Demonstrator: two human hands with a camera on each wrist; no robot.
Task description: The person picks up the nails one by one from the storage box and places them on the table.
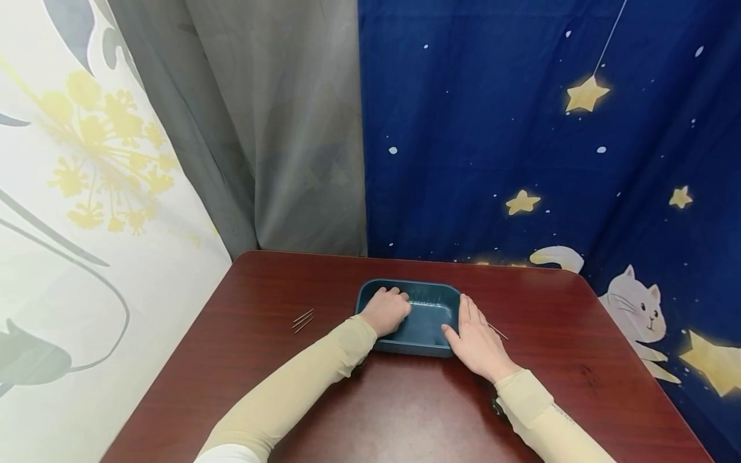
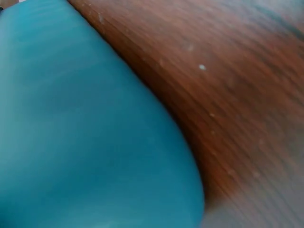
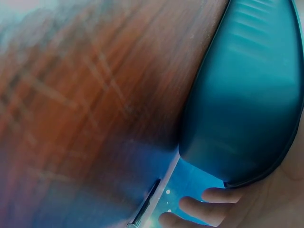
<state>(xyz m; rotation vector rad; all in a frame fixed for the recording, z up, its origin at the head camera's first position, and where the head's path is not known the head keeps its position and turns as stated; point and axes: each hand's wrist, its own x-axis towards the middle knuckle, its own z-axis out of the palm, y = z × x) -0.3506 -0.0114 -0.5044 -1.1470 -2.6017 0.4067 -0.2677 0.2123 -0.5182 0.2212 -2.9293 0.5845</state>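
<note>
A dark teal rectangular tray [image 1: 413, 349] with rounded corners sits on the reddish-brown table. My left hand [image 1: 386, 312] reaches over its near left side into the tray, fingers bent downward. Its fingertips are hidden, so whether they hold anything cannot be seen. At the tray's right end rests my right hand [image 1: 477, 341], with straight fingers along the outside and the thumb over the rim. The right wrist view shows those fingers [image 3: 206, 209] extended beside the tray wall [image 3: 242, 99]. Only the tray's outer wall [image 2: 95, 128] and table appear in the left wrist view.
Three thin metal nail-like pins [image 1: 303, 320] lie on the table [image 1: 255, 360] left of the tray. Another thin pin [image 1: 498, 331] lies just right of my right hand. Behind the table's far edge hang a grey curtain [image 1: 307, 128] and a blue starry curtain [image 1: 463, 128].
</note>
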